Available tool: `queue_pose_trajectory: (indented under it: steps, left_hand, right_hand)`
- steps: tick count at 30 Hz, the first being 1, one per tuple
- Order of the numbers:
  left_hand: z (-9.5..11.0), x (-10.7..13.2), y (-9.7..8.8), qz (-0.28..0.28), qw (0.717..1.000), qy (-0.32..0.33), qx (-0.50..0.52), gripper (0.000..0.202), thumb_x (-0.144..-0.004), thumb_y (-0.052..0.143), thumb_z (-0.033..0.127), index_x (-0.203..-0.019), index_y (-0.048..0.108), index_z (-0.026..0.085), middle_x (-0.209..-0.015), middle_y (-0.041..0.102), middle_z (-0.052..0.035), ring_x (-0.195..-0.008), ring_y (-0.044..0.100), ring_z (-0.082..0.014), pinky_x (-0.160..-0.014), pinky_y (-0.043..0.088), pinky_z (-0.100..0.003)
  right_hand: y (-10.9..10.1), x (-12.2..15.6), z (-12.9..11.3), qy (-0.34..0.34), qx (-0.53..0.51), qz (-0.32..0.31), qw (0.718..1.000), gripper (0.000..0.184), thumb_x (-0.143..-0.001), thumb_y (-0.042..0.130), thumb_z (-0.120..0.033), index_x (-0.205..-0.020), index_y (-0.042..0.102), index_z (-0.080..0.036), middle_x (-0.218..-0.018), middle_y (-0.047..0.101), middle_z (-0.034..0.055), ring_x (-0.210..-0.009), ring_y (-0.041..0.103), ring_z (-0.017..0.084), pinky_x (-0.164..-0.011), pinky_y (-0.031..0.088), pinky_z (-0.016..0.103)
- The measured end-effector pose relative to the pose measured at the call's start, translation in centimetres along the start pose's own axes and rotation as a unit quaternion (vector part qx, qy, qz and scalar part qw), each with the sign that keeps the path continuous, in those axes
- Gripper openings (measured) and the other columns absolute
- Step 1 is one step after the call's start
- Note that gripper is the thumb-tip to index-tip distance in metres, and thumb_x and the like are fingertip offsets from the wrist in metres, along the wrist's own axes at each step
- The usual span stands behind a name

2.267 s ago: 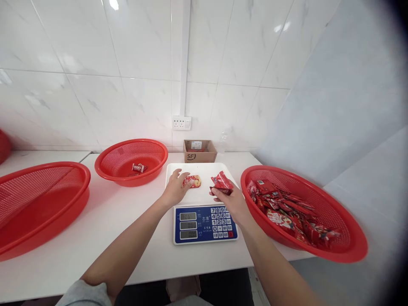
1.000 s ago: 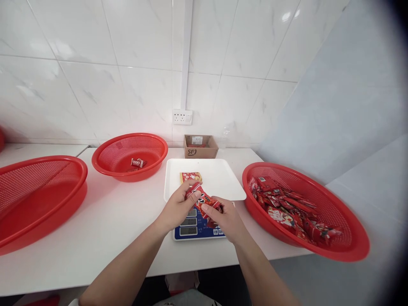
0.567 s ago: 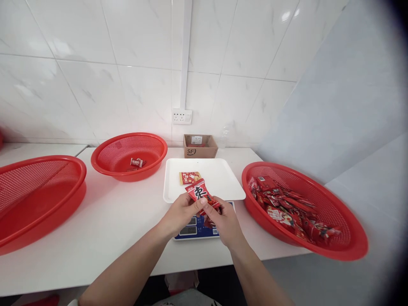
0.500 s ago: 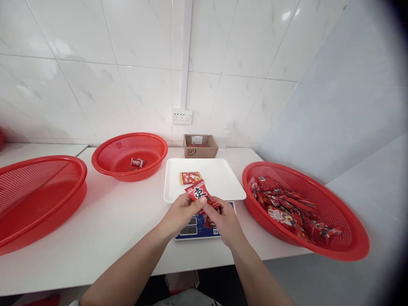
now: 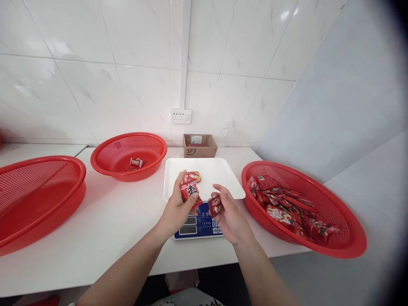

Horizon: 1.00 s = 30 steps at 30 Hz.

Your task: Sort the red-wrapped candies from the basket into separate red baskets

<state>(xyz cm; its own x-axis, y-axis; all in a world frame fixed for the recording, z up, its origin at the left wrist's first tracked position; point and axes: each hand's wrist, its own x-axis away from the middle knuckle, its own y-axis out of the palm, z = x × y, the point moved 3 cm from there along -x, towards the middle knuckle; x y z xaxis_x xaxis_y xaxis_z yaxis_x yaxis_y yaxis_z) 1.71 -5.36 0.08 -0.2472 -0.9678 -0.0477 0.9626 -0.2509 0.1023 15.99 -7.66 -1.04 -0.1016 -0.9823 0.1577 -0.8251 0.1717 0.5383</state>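
My left hand [image 5: 179, 203] is closed on a red snack packet [image 5: 191, 192] with a large black character, held above the near left part of a white scale tray [image 5: 219, 176]. Just beyond it, a red and gold packet [image 5: 193, 176] lies on the tray, partly covered by the fingers. In my right hand [image 5: 230, 214] is a small dark red packet [image 5: 215, 205], pinched with some fingers curled behind it. Below both hands is the scale's blue panel [image 5: 200, 227], its lower right side hidden by my right hand.
At right stands a red basket [image 5: 350, 231] heaped with red packets [image 5: 282, 204]. On the left are another red basket [image 5: 60, 202] and, farther back, a red basket [image 5: 106, 155] with a few packets. A cardboard box [image 5: 207, 152] sits behind the scale, by the wall.
My hands have moved apart. The packet with the black character has gone slightly left in my left hand, and a dark red packet now shows in my right hand.
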Motion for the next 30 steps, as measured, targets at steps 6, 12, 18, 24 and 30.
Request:
queue_pose_trajectory:
  steps: [6,12,18,24,30]
  left_hand:
    - [-0.2,0.4,0.5,-0.013,0.998,0.025,-0.048,0.061,-0.085,0.052,0.039,-0.141,0.030,0.029,-0.085,0.059,-0.0003,-0.058,0.056,-0.0102,-0.050,0.054,-0.025]
    - [-0.1,0.4,1.0,-0.081,0.989,0.053,-0.115,0.036,-0.084,0.050,0.048,-0.090,0.064,0.016,-0.077,0.056,-0.0031,-0.060,0.052,-0.0119,-0.046,0.047,-0.021]
    - [0.4,0.2,0.3,-0.049,0.996,0.032,-0.062,0.031,-0.085,0.050,0.046,-0.083,0.060,0.016,-0.070,0.055,0.0001,-0.063,0.051,-0.0112,-0.051,0.044,-0.020]
    - [0.3,0.2,0.5,-0.047,0.996,0.031,-0.075,0.033,-0.084,0.050,0.047,-0.084,0.061,0.015,-0.068,0.052,0.0001,-0.059,0.049,-0.0114,-0.047,0.044,-0.020]
    - [0.5,0.5,0.6,-0.042,0.995,0.031,-0.091,0.034,-0.084,0.050,0.049,-0.075,0.057,0.017,-0.063,0.048,0.0012,-0.057,0.047,-0.0114,-0.045,0.044,-0.021]
  right_hand:
    - [0.6,0.1,-0.3,-0.056,-0.004,-0.016,0.998,0.037,-0.069,0.071,-0.051,-0.092,0.067,-0.022,-0.078,0.063,-0.0012,-0.068,0.057,0.009,-0.061,0.050,0.020]
    - [1.1,0.4,0.4,-0.075,0.040,-0.070,0.994,0.032,-0.079,0.061,-0.051,-0.096,0.065,-0.024,-0.093,0.066,0.0029,-0.083,0.060,0.014,-0.069,0.053,0.027]
    - [0.2,0.7,-0.1,-0.099,0.273,-0.078,0.954,0.038,-0.083,0.051,-0.056,-0.091,0.063,-0.020,-0.075,0.059,0.0028,-0.068,0.056,0.015,-0.051,0.048,0.024]
    - [0.3,1.1,-0.9,-0.169,0.424,-0.050,0.889,0.043,-0.085,0.043,-0.058,-0.072,0.056,-0.019,-0.051,0.048,-0.0024,-0.047,0.046,0.011,-0.045,0.037,0.024]
    - [0.5,1.2,-0.9,-0.137,0.366,-0.054,0.919,0.043,-0.081,0.049,-0.060,-0.065,0.054,-0.020,-0.051,0.049,-0.0021,-0.047,0.046,0.011,-0.046,0.035,0.024]
